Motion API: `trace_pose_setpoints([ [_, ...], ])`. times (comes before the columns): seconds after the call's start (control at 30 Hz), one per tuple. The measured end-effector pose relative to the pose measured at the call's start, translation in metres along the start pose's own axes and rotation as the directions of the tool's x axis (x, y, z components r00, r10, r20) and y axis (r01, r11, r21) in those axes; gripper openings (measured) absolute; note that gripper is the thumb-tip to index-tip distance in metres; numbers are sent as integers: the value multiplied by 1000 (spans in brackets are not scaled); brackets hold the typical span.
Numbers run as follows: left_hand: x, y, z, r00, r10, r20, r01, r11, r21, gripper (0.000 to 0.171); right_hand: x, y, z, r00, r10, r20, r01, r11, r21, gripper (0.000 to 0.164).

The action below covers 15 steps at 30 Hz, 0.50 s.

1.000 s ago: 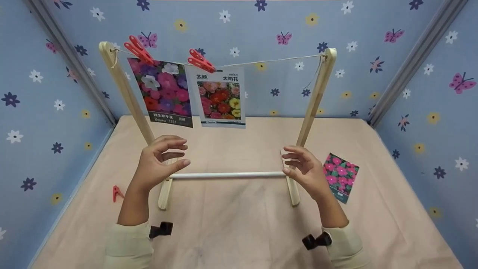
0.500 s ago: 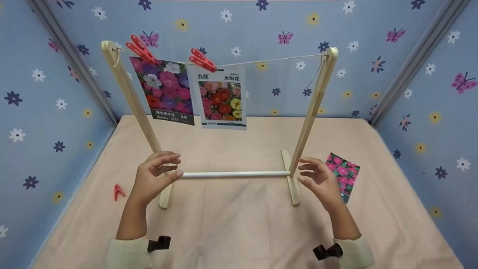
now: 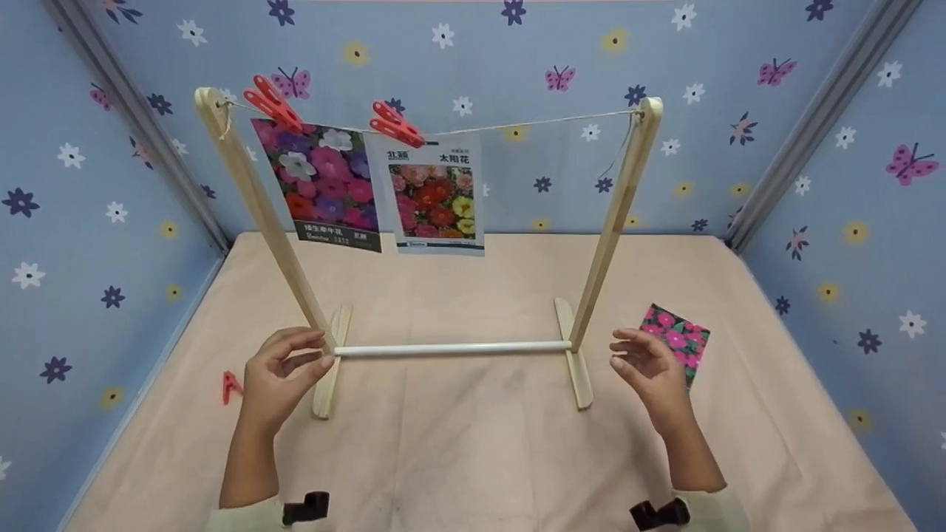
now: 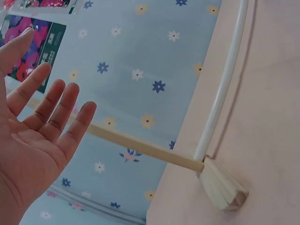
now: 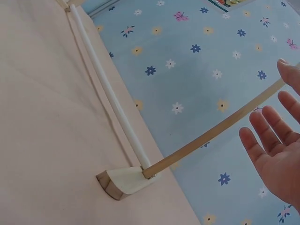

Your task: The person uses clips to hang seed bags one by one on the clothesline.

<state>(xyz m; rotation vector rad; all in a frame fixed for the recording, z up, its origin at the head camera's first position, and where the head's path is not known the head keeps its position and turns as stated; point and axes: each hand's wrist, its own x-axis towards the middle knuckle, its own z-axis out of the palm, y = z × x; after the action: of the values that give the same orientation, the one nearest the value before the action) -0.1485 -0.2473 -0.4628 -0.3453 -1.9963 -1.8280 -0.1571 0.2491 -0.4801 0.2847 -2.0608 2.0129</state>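
Observation:
Two flower seed packets hang from a string (image 3: 547, 120) tied between the posts of a wooden stand (image 3: 612, 222). A red clothespin (image 3: 273, 103) holds the purple and pink packet (image 3: 329, 185) at the left; another red clothespin (image 3: 397, 124) holds the white-bordered packet (image 3: 432, 196). My left hand (image 3: 281, 377), fingers loosely bent and holding nothing, is near the stand's left foot. On the other side my right hand (image 3: 654, 377) hovers, also holding nothing, partly covering a pink flower packet (image 3: 684, 336) on the table. In both wrist views the fingers are spread and relaxed.
A loose red clothespin (image 3: 230, 386) lies on the table at the left, beside my left forearm. The stand's white crossbar (image 3: 451, 348) runs low between its two feet. Blue flowered walls (image 3: 473, 59) enclose the cloth-covered table (image 3: 458, 451) at the back and sides.
Both hands have drawn back toward me and apart, the left going left and the right going right, away from the posts. The hanging packets stay in place.

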Motion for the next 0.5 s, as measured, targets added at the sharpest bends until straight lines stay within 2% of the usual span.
trace_pose_setpoints([
  [0.13, -8, -5, -8, 998, -11, -55, 11, 1000, -3, 35, -6, 6, -7, 998, 39, -57, -40, 999, -6, 38],
  [0.23, -12, -9, -13, 992, -55, -117, 59, 998, 30, 36, -11, 10, -12, 995, 57, -85, -55, 998, 18, 39],
  [0.4, -19, -10, -16, 963, -139, -230, 159, 985, 70, 34, -16, 19, -21, 985, 95, -141, -99, 995, -15, 40],
  [0.5, -24, -6, -16, 942, -173, -288, 212, 971, 109, 32, -18, 24, -28, 970, 130, -203, -141, 989, -39, 40],
])
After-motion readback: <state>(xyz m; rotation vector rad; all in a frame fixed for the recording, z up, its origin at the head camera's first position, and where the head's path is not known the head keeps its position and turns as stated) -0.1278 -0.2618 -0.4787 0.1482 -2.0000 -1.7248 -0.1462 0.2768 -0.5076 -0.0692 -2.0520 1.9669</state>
